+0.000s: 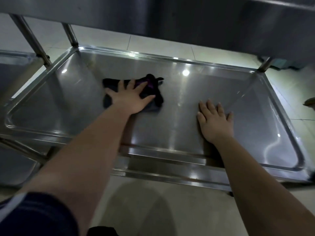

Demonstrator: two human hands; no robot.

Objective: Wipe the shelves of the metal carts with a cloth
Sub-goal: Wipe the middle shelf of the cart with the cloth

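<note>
Head view: you're pressing your left hand (129, 98) flat, fingers spread, on the dark cloth (151, 84), which is lying on the cart's lower shelf (213, 86), left of its centre and toward its far rim. Your right hand (215, 122) is resting open, palm down, on the bare shelf right of centre, apart from the cloth. Upper shelf (187, 17) is hanging over the lower shelf's far side. Second cart (15, 68) is sitting just past the shelf's left rim. Tiled floor (153, 41) is showing beyond the far rim
</note>
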